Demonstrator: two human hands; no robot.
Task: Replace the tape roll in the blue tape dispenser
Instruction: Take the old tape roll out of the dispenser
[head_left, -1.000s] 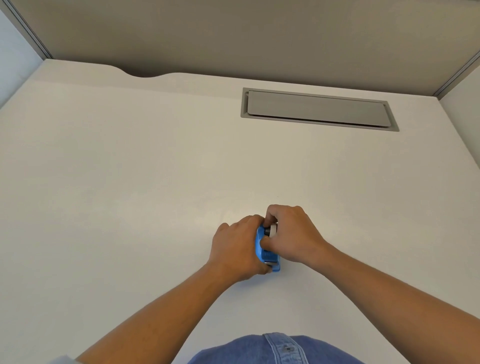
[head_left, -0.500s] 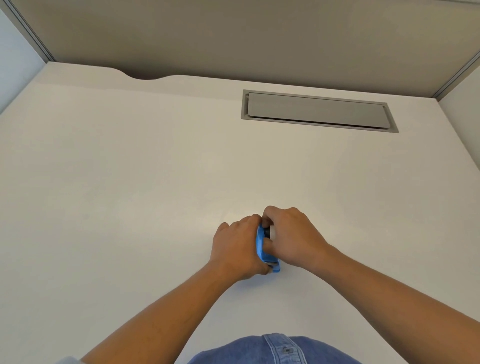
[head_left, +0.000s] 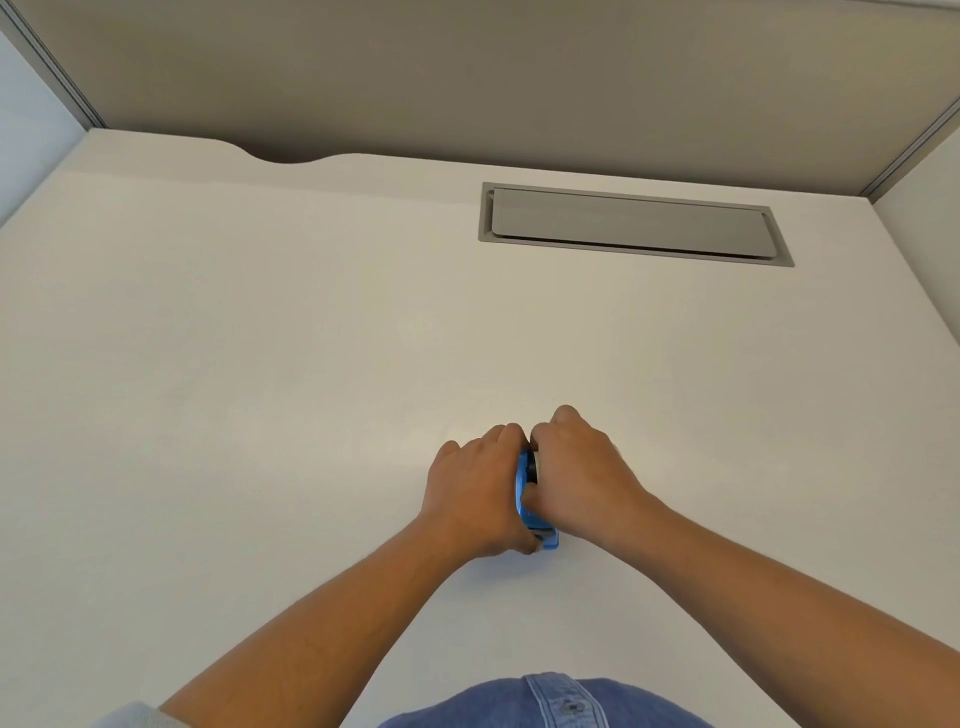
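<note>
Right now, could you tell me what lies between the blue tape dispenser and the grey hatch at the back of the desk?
Nothing: in the head view, bare white desk runs from the blue tape dispenser to the grey hatch.

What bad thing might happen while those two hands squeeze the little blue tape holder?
Two things might go wrong. Both the left hand and the right hand cover most of the blue tape holder, so the person works mostly by feel, and the roll could go in crooked or pop out. Also, the holder sits on a smooth white desk, so a hard push could make it slide away.
</note>
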